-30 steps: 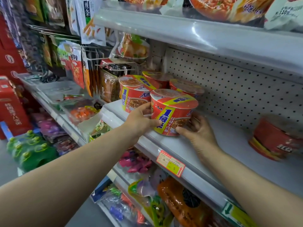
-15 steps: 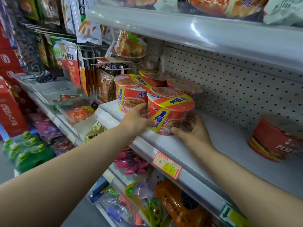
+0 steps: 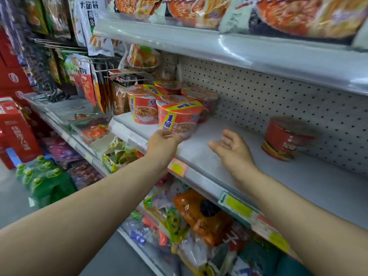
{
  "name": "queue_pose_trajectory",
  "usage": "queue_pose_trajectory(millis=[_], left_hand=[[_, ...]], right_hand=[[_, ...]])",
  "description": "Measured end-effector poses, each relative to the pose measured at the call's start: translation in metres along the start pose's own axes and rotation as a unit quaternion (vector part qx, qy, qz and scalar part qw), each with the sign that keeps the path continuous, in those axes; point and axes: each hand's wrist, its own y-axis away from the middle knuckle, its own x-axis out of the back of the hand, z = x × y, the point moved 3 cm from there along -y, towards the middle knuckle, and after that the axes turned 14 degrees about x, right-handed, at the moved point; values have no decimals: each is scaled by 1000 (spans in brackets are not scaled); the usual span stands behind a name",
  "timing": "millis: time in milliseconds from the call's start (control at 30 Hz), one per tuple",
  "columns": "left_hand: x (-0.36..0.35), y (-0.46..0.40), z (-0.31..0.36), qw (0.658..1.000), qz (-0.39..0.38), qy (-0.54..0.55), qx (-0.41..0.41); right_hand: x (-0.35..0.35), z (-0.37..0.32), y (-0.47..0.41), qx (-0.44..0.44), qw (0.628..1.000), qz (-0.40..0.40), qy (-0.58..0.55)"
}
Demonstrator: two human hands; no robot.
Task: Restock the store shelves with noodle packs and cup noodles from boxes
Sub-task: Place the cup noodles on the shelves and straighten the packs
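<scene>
The front cup noodle bowl (image 3: 179, 118) stands upright on the white shelf (image 3: 219, 154), near its front edge, at the head of a cluster of like bowls: a second bowl (image 3: 143, 108) just beside it to the left and two more (image 3: 199, 96) behind, close to the pegboard back panel (image 3: 278, 92).

Left hand (image 3: 162, 144): held in front of the front bowl's lower edge, fingers loosely curled; grip holds nothing (contact with the bowl cannot be confirmed).

Right hand (image 3: 232, 148): above the bare shelf to the right of the front bowl, apart from it, palm turned toward it, fingers relaxed and spread; grip open.

A dark red bowl (image 3: 284, 138), blurred, stands alone further right on the same shelf, well apart from the cluster. A price tag (image 3: 177, 167) is fixed to the shelf's front rail below the left hand. Bagged goods (image 3: 199, 216) fill the shelf below.
</scene>
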Motion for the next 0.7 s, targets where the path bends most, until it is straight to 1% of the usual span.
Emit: queue_pose_trajectory(millis=[33, 133, 300, 467, 633, 700], left_hand=[[-5, 8, -2, 1000, -1, 12, -2], [-39, 63, -15, 999, -40, 29, 4], [-100, 164, -45, 992, -106, 65, 34], [-165, 270, -91, 979, -175, 78, 66], [-237, 383, -131, 962, -250, 80, 78], [-258, 418, -144, 957, -271, 70, 78]], right_hand=[[5, -1, 4, -2, 1000, 1, -4], [49, -6, 41, -15, 1000, 17, -19], [139, -16, 116, -23, 999, 33, -22], [243, -23, 208, -45, 998, 49, 0], [356, -27, 303, -72, 992, 98, 11], [389, -25, 333, -88, 990, 115, 7]])
